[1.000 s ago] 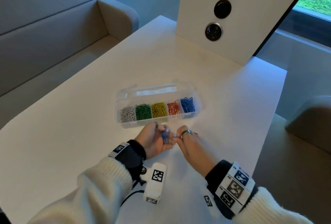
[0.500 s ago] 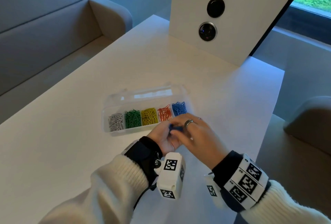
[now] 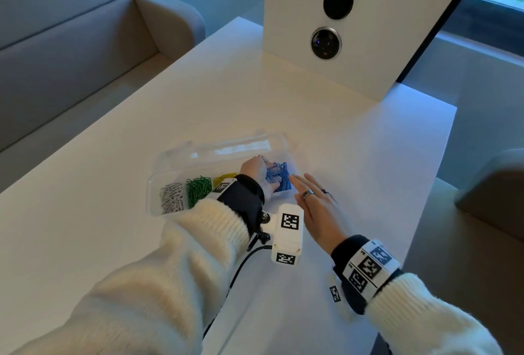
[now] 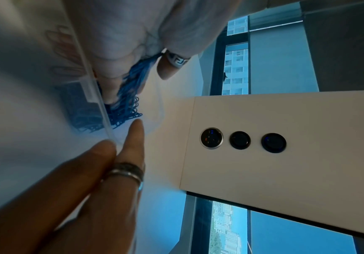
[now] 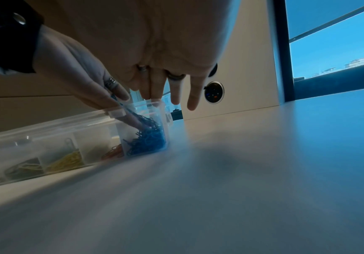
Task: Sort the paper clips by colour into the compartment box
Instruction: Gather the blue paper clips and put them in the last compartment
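While both hands were together in front of the compartment box (image 3: 158, 181) a moment before, the left hand (image 3: 256, 173) now reached into its rightmost compartment, its fingers holding a bunch of blue paper clips (image 3: 279, 178) there. The right hand (image 3: 317, 207) had let go and hovered flat, fingers straight, just beside the box's right end.

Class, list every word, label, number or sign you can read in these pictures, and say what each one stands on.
No readable words or numbers.
Square black-and-white code markers, not text: on the left wrist camera and the right wristband.
Label strip on the compartment box lid: too blurred to read.
Ring on the left hand: a key pattern, no letters.
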